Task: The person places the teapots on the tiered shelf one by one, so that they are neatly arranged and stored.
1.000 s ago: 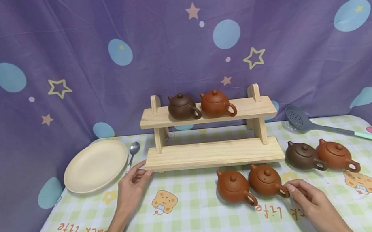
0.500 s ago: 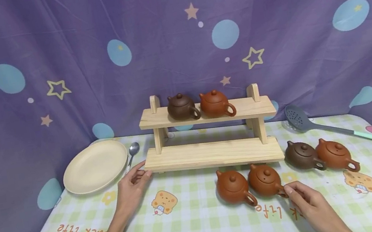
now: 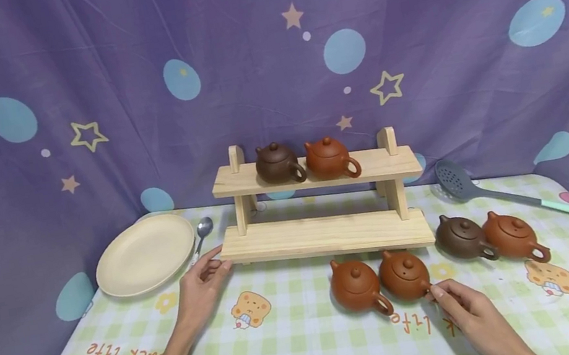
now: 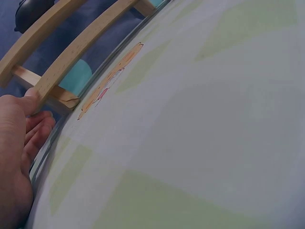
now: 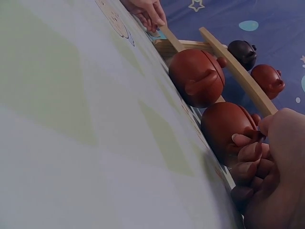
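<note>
A two-tier wooden shelf (image 3: 323,237) stands at the back of the table. My left hand (image 3: 198,289) holds the left end of its lower board, thumb on the board and fingers below in the left wrist view (image 4: 35,114). In front of the shelf sit two reddish-brown teapots side by side. My right hand (image 3: 476,315) pinches the handle of the right teapot (image 3: 404,275), its fingers covering most of that handle. Just left of it is the other reddish-brown teapot (image 3: 355,287). On the upper board are a dark brown teapot (image 3: 277,164) and a reddish-brown one (image 3: 328,159).
Right of the shelf stand another dark teapot (image 3: 461,238) and another reddish-brown teapot (image 3: 510,235). Behind them lies a slotted skimmer (image 3: 508,198) with a mint handle. A beige plate (image 3: 145,255) and a spoon (image 3: 205,227) lie at the left. A purple curtain (image 3: 263,49) hangs behind.
My right hand has shifted slightly left, its fingertips moving farther over the teapot's handle. The left hand, the shelf and the teapots stay in place.
</note>
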### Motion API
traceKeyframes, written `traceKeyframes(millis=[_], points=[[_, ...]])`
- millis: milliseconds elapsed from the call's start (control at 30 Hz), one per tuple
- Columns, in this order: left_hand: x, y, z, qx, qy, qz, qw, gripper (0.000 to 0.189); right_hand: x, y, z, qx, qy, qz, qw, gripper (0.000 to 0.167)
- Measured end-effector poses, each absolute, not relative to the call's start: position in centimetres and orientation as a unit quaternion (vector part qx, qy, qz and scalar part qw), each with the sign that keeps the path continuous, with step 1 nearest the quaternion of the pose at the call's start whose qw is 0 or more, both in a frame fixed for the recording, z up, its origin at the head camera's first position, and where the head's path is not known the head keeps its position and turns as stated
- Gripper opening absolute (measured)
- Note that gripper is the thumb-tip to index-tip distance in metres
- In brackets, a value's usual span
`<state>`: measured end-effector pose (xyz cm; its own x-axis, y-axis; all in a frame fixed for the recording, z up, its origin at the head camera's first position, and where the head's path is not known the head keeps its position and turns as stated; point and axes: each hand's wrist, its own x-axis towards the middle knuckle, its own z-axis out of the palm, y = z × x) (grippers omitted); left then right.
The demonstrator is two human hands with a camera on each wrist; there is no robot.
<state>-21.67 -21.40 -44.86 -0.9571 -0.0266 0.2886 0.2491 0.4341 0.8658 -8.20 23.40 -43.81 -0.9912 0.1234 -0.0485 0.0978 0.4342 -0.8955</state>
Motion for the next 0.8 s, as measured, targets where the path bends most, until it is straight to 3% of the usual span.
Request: traceKeyframes(millis=[800], points=[[-21.76, -21.38, -44.81, -0.059, -0.833, -0.536, 0.124, 0.045, -8.13, 23.13, -43.80, -0.045, -0.855, 0.516, 0.040, 0.024]])
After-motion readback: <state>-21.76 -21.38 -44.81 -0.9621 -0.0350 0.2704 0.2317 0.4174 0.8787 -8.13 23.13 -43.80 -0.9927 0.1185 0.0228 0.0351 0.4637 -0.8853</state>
